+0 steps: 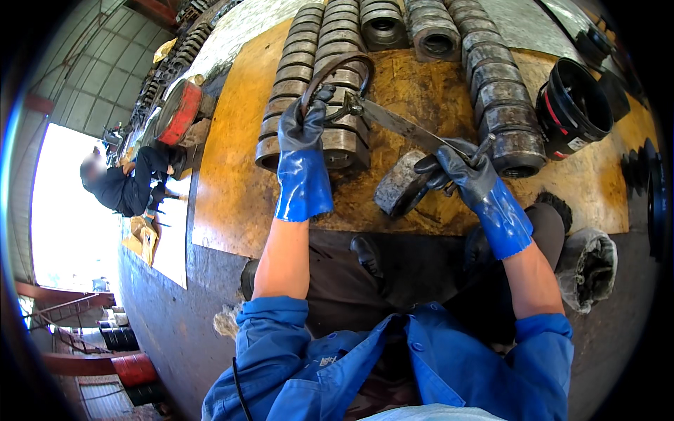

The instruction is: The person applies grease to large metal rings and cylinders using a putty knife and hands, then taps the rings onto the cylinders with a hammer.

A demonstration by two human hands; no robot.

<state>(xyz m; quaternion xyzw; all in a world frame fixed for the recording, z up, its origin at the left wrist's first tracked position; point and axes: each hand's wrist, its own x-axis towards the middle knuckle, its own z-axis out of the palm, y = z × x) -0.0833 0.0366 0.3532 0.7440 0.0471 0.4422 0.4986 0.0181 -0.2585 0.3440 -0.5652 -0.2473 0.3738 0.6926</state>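
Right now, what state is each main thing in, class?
Brown curved band: held by blue-black gloved left hand
Flat metal strip: held by blue-black gloved right hand, stained
Black round plastic bucket with red stripe: open
Grey steel ring rows: lined up side by side
Single dark steel ring: apart from the rows
Yellow-brown flat board: stained

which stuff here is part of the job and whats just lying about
Seemingly in use:
thin brown ring, in left hand
flat blade, in right hand
loose metal ring, beside right hand
rows of metal rings, possibly

Likely lying about:
red-banded drum
brown paper
crumpled plastic bundle
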